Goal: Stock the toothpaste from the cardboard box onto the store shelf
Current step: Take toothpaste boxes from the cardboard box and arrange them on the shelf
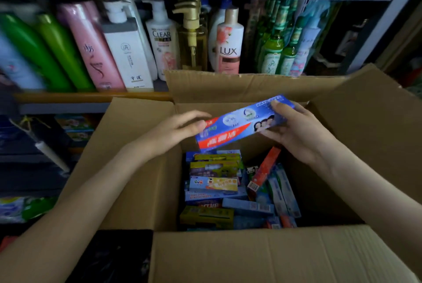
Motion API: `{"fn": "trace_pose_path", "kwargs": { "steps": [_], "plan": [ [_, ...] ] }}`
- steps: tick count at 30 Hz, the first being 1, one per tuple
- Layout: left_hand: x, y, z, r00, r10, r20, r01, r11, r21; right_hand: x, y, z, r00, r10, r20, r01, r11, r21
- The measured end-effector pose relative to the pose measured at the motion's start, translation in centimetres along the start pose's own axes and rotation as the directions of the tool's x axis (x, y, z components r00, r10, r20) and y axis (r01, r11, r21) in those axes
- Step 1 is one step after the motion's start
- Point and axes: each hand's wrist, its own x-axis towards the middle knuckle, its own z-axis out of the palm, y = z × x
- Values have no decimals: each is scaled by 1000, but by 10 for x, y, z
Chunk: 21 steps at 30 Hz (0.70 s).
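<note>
Carton: long blue-and-red toothpaste carton (242, 123), tilted in the air above the open box, left end lower.
Right hand (294, 132): clasps the carton's upper right end, thumb on top, fingers curled beneath.
Left hand (175, 129): fingers loosely extended, tips touching the carton's lower left end.
Box: large brown cardboard box (137, 168), flaps open, holding jumbled toothpaste cartons (214, 184).
Shelf: grey-edged store shelf (64, 108) behind the box, lined with shampoo and body-wash bottles (159, 38).

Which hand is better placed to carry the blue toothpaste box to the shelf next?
Probably the right hand: its fingers and thumb wrap one end of the blue toothpaste box, held above the cardboard box. The left hand only touches the other end with its fingertips.
</note>
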Motion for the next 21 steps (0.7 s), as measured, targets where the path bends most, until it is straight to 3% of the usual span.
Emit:
{"fn": "trace_pose_path", "kwargs": {
  "steps": [3,6,8,11,15,21],
  "plan": [
    [-33,18,11,993,82,-80,-103,946,-309,-18,-2,7,993,114,-30,-109,986,130],
    [-61,37,24,939,43,-340,-191,889,-415,-39,-1,25,982,182,53,-186,979,81],
    [-79,49,26,838,-103,-536,-197,859,-473,-50,0,39,963,235,129,-213,964,-162],
    [-110,56,19,612,-335,-716,-180,823,-538,-64,9,63,934,241,266,-117,906,-408],
    [-161,56,4,471,-542,-696,-48,772,-634,-87,28,102,872,185,453,9,919,-394],
    [-234,29,-29,422,-649,-632,33,708,-705,-107,57,165,836,131,533,199,832,-517]
  ]
}}
